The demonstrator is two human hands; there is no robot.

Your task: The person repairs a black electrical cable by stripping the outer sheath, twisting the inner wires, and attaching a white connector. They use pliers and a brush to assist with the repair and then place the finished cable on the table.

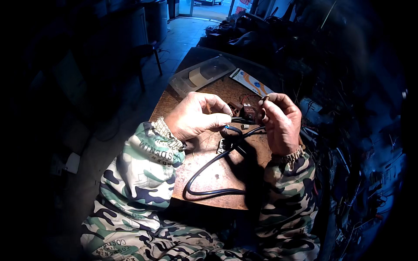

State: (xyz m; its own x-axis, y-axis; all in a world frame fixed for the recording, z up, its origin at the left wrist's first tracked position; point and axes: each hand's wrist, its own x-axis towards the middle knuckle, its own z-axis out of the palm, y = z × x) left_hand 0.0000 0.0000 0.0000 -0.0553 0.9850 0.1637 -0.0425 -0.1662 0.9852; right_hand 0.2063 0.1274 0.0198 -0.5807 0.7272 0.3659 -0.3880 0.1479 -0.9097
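Note:
My left hand (198,115) is closed in a pinch on the black cable (237,120), and a bit of blue wire shows below its fingertips. My right hand (282,119) pinches a small brownish piece (265,99) between thumb and fingers, too small to name. The cable's loop (209,192) lies on the wooden table (204,172) below both hands. Between the hands, on the tabletop, is a small reddish-brown component (248,111) with thin wires. A small light cylindrical piece (244,126) rests beside the cable, and a pale metal part (221,146) lies partly under it.
A clear plastic tray (180,80) and a white and orange flat package (250,81) lie at the table's far end. Dark cluttered wires and parts (344,143) crowd the right side. A stool (146,54) stands on the floor at far left.

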